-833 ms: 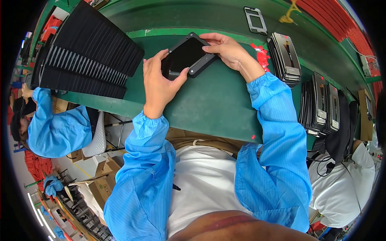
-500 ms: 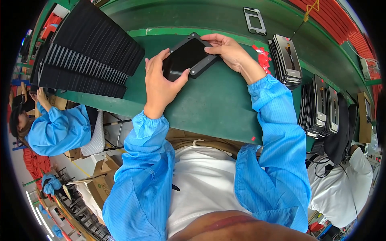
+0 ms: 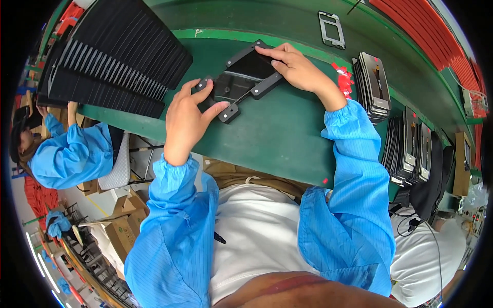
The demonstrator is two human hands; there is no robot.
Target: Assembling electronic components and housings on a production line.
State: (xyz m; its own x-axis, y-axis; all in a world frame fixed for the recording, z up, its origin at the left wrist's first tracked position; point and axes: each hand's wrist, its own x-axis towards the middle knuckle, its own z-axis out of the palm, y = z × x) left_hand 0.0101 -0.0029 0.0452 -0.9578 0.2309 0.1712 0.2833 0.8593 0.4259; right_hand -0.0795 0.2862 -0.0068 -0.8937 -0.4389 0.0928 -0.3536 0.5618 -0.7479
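A tall rack (image 3: 115, 59) of black, closely spaced plates stands on the green worktop (image 3: 277, 136) at the left, hemming in the space beside the left hand (image 3: 185, 117). To the right of the right hand (image 3: 304, 71), red scraps (image 3: 343, 82) lie just past the wrist, and next to them rises a stack of flat grey-and-black parts (image 3: 373, 84), with two more stacks (image 3: 409, 146) nearer the body. A pale cut-out frame (image 3: 332, 30) lies beyond the raised green edge, and a small red bit (image 3: 325, 180) sits at the near edge. A co-worker in a blue sleeve (image 3: 72, 159) is at the far left. The black fixture (image 3: 267, 86) is over the middle of the worktop's far side, slanted, its left end piece parted from the two bars on the right, with pale screw heads on its dull bars and corner blocks. Between these shows a dark glossy panel (image 3: 250, 68). The left fingers grip the end piece, thumb on a corner block; the right fingers hold the opposite end.
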